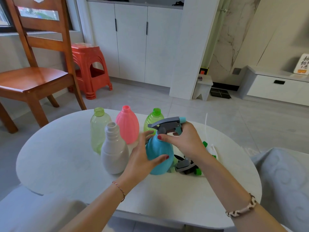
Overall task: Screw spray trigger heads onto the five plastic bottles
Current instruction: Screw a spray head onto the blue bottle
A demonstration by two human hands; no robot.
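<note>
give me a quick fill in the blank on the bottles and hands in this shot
1. The left hand holds the body of the ____ bottle.
2. The right hand holds the grey trigger head at that bottle's ____.
3. The bottle standing between the two green ones is ____.
4. The number of bottles with open necks is ____.

Missing words: blue; neck; pink; four

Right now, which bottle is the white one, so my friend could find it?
Look at the round white table with five bottles. The white bottle stands nearest on the left, just left of the blue bottle being held. It alone is solid white, with a long ridged open neck.
</note>
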